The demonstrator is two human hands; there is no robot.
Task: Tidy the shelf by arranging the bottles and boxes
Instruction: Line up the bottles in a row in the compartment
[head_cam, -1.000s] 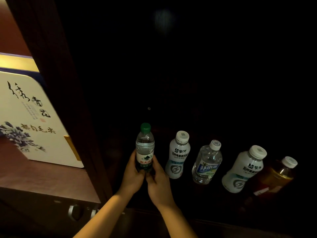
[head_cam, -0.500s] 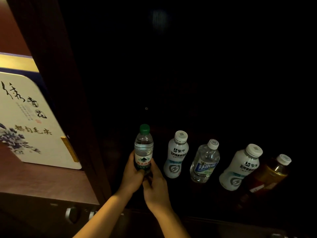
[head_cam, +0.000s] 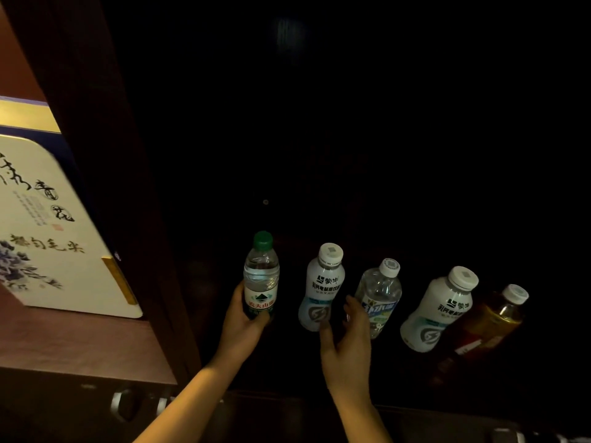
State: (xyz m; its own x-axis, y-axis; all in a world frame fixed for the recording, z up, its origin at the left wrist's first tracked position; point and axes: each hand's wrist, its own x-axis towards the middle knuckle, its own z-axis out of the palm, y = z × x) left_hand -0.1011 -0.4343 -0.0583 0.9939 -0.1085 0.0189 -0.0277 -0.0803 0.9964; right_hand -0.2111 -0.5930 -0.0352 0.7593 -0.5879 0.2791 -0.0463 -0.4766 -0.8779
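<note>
Five bottles stand in a row on the dark shelf (head_cam: 399,372), in the compartment to the right of a dark wooden upright (head_cam: 105,187). At the left end of the row is the green-capped water bottle (head_cam: 261,276), clear, with a white and red label; the left hand (head_cam: 241,324) is wrapped around its lower part, thumb on the near side, so the grip is closed on it. Next to it, apart, stands a white drink bottle (head_cam: 322,287) with a white cap, and just right of that a clear bottle with a blue label (head_cam: 380,295). The right hand (head_cam: 347,340) sits between these two with its fingers spread and loose; the fingertips lie against the lower label of the clear bottle, though in this dim light it is hard to say whether they truly touch it. Farther right stands a second white drink bottle (head_cam: 438,311), leaning in the wide-angle view, and beside it an amber drink bottle (head_cam: 492,318) with a white cap, its lower part lost in shadow. In the neighbouring compartment to the left, on a lighter brown shelf board (head_cam: 80,343), stands a cream gift box (head_cam: 48,225) printed with black calligraphy and blue flowers, with a gold strip on its edge. Below that board two pale metal handles (head_cam: 121,402) show on the cabinet front.
</note>
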